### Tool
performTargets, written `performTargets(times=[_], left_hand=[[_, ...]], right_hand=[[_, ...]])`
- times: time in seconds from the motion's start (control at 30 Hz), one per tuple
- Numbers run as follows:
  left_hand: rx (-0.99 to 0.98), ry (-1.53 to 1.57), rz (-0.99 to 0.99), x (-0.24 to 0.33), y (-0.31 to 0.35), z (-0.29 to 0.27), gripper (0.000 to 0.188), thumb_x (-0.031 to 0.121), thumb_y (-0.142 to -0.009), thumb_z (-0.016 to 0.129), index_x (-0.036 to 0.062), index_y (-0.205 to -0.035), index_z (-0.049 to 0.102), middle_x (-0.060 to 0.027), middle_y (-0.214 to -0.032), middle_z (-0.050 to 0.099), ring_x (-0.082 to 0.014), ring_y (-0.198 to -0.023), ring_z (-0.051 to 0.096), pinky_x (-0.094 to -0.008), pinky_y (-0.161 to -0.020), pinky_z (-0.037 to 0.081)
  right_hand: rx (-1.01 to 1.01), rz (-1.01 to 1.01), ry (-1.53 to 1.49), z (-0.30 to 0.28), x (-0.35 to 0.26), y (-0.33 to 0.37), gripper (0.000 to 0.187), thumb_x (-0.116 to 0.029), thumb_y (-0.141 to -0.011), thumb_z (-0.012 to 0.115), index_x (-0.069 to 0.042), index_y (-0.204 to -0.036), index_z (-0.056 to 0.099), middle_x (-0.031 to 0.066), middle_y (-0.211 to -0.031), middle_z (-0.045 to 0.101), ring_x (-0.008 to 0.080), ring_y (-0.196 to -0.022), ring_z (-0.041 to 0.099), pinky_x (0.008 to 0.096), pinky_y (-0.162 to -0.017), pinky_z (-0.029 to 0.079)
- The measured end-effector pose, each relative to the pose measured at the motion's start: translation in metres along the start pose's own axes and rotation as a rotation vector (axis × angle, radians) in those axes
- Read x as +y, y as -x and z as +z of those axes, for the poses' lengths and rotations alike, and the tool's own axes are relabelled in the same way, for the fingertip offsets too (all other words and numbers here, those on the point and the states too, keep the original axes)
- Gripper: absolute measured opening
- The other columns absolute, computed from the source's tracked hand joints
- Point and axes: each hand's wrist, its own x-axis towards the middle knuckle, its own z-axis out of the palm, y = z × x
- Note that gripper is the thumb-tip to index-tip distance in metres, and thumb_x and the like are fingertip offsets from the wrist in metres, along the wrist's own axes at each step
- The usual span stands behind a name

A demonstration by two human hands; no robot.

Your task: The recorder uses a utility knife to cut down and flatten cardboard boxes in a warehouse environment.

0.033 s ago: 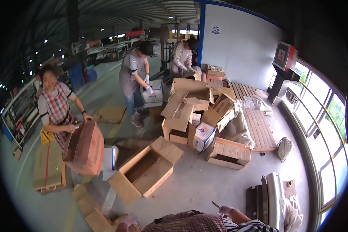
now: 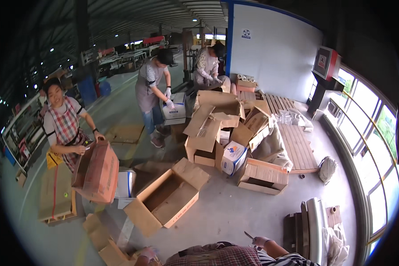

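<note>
My right hand (image 2: 262,241), in a pale glove, is closed around the handle of a knife (image 2: 248,235), its narrow blade pointing up and to the left. At the lower edge, my left hand (image 2: 147,254), also gloved, is next to an open cardboard box (image 2: 111,252) with raised flaps. Its fingers are mostly hidden, so I cannot tell whether it grips the box. Just ahead of my hands on the floor lies a long open carton (image 2: 175,208), its flaps spread and its inside bare.
A person on the left tilts a large reddish carton (image 2: 103,175). Two others work farther back, one over a white box (image 2: 174,108). Piled open cartons (image 2: 204,128) fill the middle. Beside my right arm stands a silvery roll (image 2: 315,230); a wooden pallet (image 2: 295,146) lies beyond.
The picture has shifted very slightly. My right hand still holds the knife, and the cartons stay where they were.
</note>
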Motion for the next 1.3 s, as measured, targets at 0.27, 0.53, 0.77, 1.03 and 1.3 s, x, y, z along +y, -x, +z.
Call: performTargets(times=[0.27, 0.53, 0.77, 1.03, 1.3], left_hand=[[-0.222, 1.379, -0.188, 0.094, -0.091, -0.156, 0.056, 0.034, -0.084, 0.068, 0.0022, -0.129, 0.056, -0.015, -0.13, 0.06, -0.0271, -0.114, 0.058, -0.0356, -0.099, 0.044], [-0.383, 0.765, -0.265, 0.038, -0.268, -0.133, 0.044, 0.029, -0.081, 0.068, 0.0137, -0.122, 0.063, -0.0154, -0.113, 0.068, -0.0328, -0.103, 0.063, -0.0404, -0.091, 0.049], [-0.096, 1.105, -0.222, 0.047, -0.488, -0.307, 0.052, 0.026, -0.081, 0.073, 0.006, -0.126, 0.058, -0.0168, -0.12, 0.065, -0.0286, -0.111, 0.062, -0.0375, -0.095, 0.048], [-0.268, 0.844, -0.021, 0.111, -0.651, -0.452, 0.05, 0.025, -0.081, 0.073, 0.0108, -0.127, 0.058, -0.0138, -0.123, 0.064, -0.0305, -0.111, 0.061, -0.0387, -0.094, 0.049], [0.074, 0.386, 0.171, 0.163, -0.848, -0.421, 0.027, 0.02, -0.084, 0.063, 0.0126, -0.11, 0.064, -0.0095, -0.106, 0.065, -0.0333, -0.096, 0.063, -0.0438, -0.084, 0.052]], right_hand=[[0.185, 0.035, -0.316, -0.116, 0.022, -0.032, 0.019, -0.021, -0.093, 0.055, -0.005, -0.102, 0.059, 0.0113, -0.082, 0.066, 0.0222, -0.054, 0.062, 0.0347, -0.047, 0.051], [0.212, 0.239, -0.367, -0.18, -0.049, -0.093, 0.018, -0.018, -0.093, 0.057, -0.004, -0.105, 0.058, 0.0115, -0.08, 0.065, 0.0222, -0.051, 0.061, 0.0349, -0.042, 0.05], [0.26, -0.045, -0.539, -0.22, -0.206, -0.167, 0.03, -0.009, -0.092, 0.059, -0.004, -0.121, 0.053, 0.0088, -0.079, 0.065, 0.0168, -0.054, 0.061, 0.0301, -0.047, 0.051], [0.005, -0.013, -0.531, -0.264, -0.272, -0.27, 0.03, -0.009, -0.093, 0.06, -0.004, -0.122, 0.054, 0.0076, -0.083, 0.068, 0.0131, -0.055, 0.06, 0.0277, -0.05, 0.051], [0.01, -0.009, -0.323, -0.277, -0.206, -0.325, 0.034, -0.017, -0.086, 0.068, -0.009, -0.118, 0.061, 0.0082, -0.091, 0.066, 0.0188, -0.079, 0.064, 0.0331, -0.078, 0.051]])
